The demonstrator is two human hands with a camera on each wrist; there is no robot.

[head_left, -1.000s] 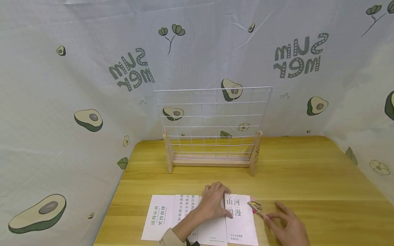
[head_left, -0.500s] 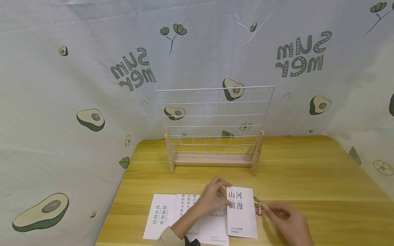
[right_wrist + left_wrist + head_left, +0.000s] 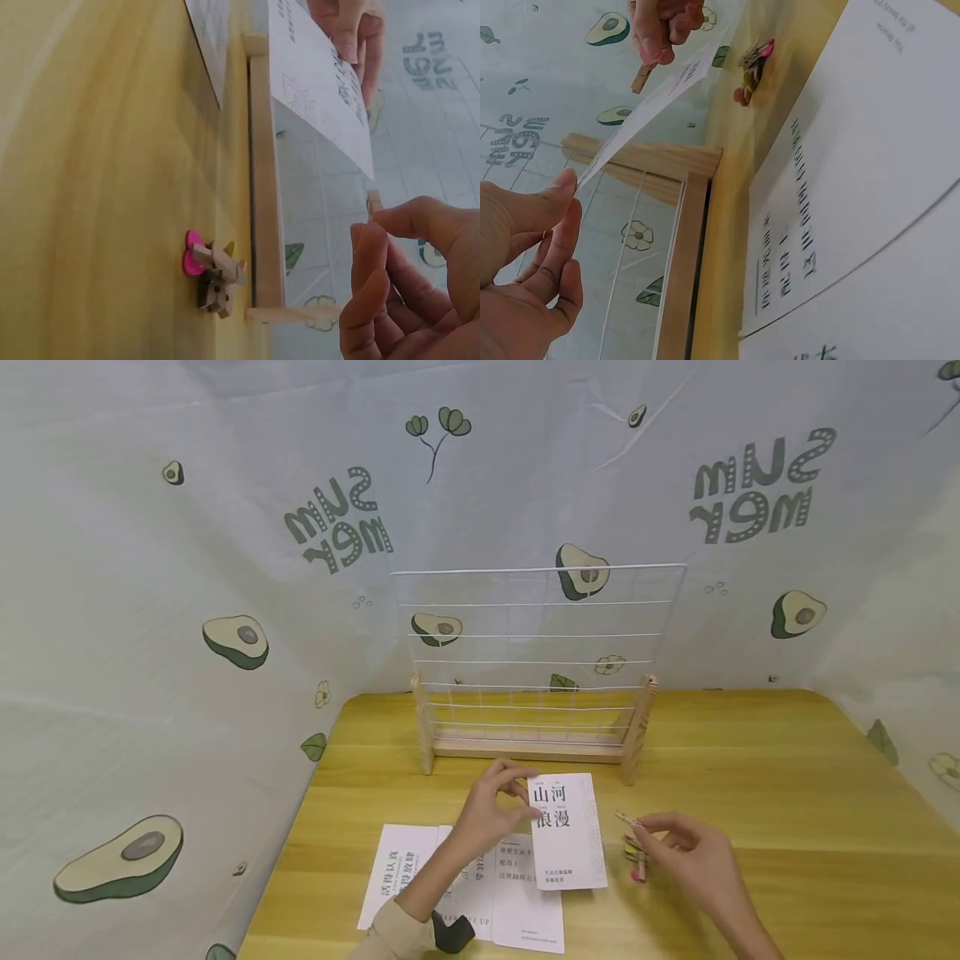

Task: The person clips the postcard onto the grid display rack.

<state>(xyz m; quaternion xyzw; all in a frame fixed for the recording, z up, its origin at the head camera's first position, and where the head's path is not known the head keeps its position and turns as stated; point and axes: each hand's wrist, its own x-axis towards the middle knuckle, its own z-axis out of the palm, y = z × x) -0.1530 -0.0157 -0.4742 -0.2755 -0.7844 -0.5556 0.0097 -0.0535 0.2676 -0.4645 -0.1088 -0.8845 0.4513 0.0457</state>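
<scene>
My left hand (image 3: 491,810) pinches a white card (image 3: 567,852) by its upper left edge, between thumb and fingers. The card bears dark printed characters and hangs tilted above the table, as the left wrist view shows. My right hand (image 3: 690,852) pinches a small wooden clothespin (image 3: 374,202) between thumb and forefinger, to the right of the card and apart from it. Below it on the table lies a little pile of clothespins (image 3: 217,274), some with coloured decorations, pink among them. Three more printed cards (image 3: 528,902) lie side by side under my left forearm.
A white wire grid rack (image 3: 536,635) in a wooden stand (image 3: 528,749) rises at the back of the yellow wood-grain table (image 3: 750,777). Behind it hangs a pale curtain (image 3: 495,510) printed with avocados.
My left hand has lifted the card off the table, up and slightly left. My right hand has raised a clothespin from the pile. The head view has shifted slightly.
</scene>
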